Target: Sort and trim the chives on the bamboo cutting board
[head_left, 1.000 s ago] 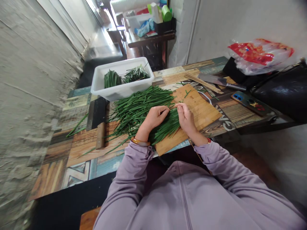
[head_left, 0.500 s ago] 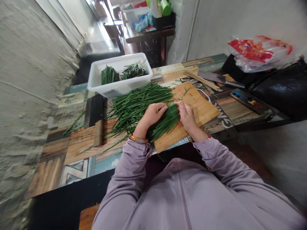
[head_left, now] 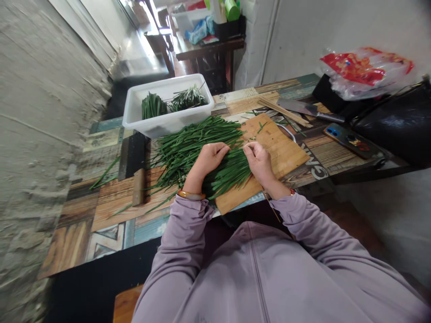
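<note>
Left hand point(head_left: 211, 158): pinched closed over the greens point(head_left: 234, 172); I can't tell on what.
Right hand point(head_left: 259, 162): likewise, at the greens' edge.
Board point(head_left: 284, 150): partly under the greens.

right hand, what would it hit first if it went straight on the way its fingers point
The right hand would probably meet the loose pile of green leaves first, ahead and to its left, with the white tub beyond; whether it would clear the leaves is hard to tell.

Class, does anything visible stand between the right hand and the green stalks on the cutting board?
Nothing visible does: the right hand is at the right edge of the green stalks, over the cutting board.
</note>
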A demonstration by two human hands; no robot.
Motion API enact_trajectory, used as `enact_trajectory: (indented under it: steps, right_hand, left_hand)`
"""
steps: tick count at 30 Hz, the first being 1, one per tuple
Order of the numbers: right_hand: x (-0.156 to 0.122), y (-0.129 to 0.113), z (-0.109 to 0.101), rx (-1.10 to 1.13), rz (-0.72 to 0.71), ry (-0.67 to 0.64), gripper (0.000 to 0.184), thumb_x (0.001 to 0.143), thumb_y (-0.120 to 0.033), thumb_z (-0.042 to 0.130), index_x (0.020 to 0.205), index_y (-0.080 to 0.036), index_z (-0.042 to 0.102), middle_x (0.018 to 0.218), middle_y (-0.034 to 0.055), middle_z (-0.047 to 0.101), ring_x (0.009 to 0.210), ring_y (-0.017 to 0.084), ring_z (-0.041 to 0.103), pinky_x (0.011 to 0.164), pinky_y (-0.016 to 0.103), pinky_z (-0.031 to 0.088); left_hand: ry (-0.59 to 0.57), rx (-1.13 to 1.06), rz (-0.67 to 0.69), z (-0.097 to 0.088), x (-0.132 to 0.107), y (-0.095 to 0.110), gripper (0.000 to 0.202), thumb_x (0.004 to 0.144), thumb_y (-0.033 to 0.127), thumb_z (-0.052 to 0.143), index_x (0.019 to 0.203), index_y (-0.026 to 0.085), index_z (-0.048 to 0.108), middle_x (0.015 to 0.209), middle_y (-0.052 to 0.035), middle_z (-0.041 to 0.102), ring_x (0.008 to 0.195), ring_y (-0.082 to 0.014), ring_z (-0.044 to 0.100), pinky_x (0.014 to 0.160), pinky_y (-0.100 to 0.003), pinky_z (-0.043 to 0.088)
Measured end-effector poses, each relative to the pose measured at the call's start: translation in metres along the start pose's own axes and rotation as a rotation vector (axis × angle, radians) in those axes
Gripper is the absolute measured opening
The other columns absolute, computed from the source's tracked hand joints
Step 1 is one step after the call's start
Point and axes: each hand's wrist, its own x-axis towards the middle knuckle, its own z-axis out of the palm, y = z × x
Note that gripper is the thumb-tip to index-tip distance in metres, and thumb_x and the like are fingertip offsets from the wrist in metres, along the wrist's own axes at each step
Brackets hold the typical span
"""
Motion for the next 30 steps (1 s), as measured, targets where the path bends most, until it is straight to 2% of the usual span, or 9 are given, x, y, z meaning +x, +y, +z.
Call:
enact_trajectory:
  steps: [5,9,13,15,17,21,23,26,30]
  right_hand:
    - [0.001,0.002,-0.001,0.074,0.016,0.089,0.038,0.095,-0.057,0.047,0.096,-0.020,0.057,0.077,0.0008,0.061,0.070,0.016,0.057,0.067,0.028,0.044]
    - [0.001,0.000,-0.002,0.065,-0.004,0.063,0.036,0.095,-0.055,0.047,0.094,-0.021,0.056,0.076,0.0004,0.060,0.070,0.016,0.057,0.068,0.029,0.044]
    - [0.000,-0.001,-0.002,0.034,-0.011,0.055,0.035,0.095,-0.056,0.048,0.093,-0.021,0.056,0.076,0.0006,0.060,0.071,0.017,0.057,0.069,0.030,0.045]
    - [-0.001,-0.001,-0.001,0.024,-0.011,0.048,0.035,0.095,-0.056,0.048,0.094,-0.021,0.057,0.076,0.0006,0.060,0.070,0.017,0.057,0.069,0.030,0.045]
    - [-0.001,-0.002,-0.001,0.027,-0.019,0.030,0.035,0.095,-0.056,0.048,0.095,-0.021,0.057,0.076,0.0007,0.060,0.070,0.017,0.057,0.069,0.031,0.045]
    - [-0.002,-0.005,-0.002,0.003,-0.055,0.013,0.037,0.096,-0.057,0.047,0.097,-0.021,0.057,0.076,0.0007,0.061,0.072,0.018,0.058,0.069,0.030,0.046]
    - [-0.002,-0.005,-0.002,-0.007,-0.059,0.005,0.038,0.096,-0.058,0.046,0.097,-0.022,0.057,0.076,0.0008,0.061,0.073,0.018,0.059,0.069,0.030,0.045]
    - [-0.001,-0.005,-0.001,0.002,-0.049,-0.018,0.039,0.095,-0.059,0.047,0.098,-0.022,0.058,0.077,0.0007,0.062,0.072,0.018,0.059,0.068,0.030,0.045]
    - [-0.002,-0.005,-0.001,-0.023,-0.038,-0.023,0.032,0.094,-0.053,0.050,0.094,-0.022,0.058,0.068,-0.0020,0.058,0.062,0.016,0.056,0.062,0.029,0.041]
  left_hand:
    - [0.104,0.161,-0.053,-0.013,-0.003,-0.009,0.028,0.092,0.029,0.053,0.077,0.016,0.072,0.073,-0.0040,0.070,0.069,-0.0164,0.060,0.066,-0.027,0.041]
    - [0.232,0.261,-0.046,-0.011,-0.003,-0.010,0.018,0.089,0.027,0.059,0.085,0.017,0.074,0.081,-0.0067,0.072,0.076,-0.0194,0.062,0.070,-0.029,0.044]
    - [0.309,0.197,0.021,-0.005,0.000,-0.005,0.020,0.092,0.024,0.055,0.088,0.017,0.073,0.088,-0.0078,0.073,0.084,-0.0197,0.064,0.079,-0.030,0.047]
    - [0.280,0.132,0.046,-0.002,0.001,-0.001,0.021,0.093,0.025,0.054,0.089,0.016,0.073,0.089,-0.0071,0.073,0.085,-0.0190,0.065,0.082,-0.030,0.048]
    - [0.184,0.077,0.082,0.002,0.001,0.003,0.021,0.094,0.025,0.054,0.091,0.016,0.073,0.092,-0.0071,0.074,0.087,-0.0187,0.065,0.083,-0.030,0.048]
    - [-0.029,0.039,0.110,0.008,0.000,0.009,0.027,0.096,0.028,0.052,0.082,0.014,0.071,0.078,-0.0043,0.070,0.071,-0.0148,0.060,0.071,-0.026,0.045]
    - [-0.059,0.033,0.094,0.009,-0.001,0.011,0.031,0.096,0.028,0.051,0.075,0.014,0.068,0.068,-0.0015,0.065,0.064,-0.0126,0.053,0.065,-0.024,0.041]
    - [-0.062,0.010,0.085,0.008,-0.001,0.012,0.030,0.095,0.028,0.052,0.073,0.013,0.068,0.065,0.0003,0.062,0.061,-0.0113,0.049,0.062,-0.023,0.038]
    - [-0.077,-0.031,0.079,0.003,-0.001,0.009,0.031,0.094,0.029,0.053,0.076,0.013,0.071,0.068,-0.0003,0.065,0.064,-0.0123,0.054,0.063,-0.024,0.041]
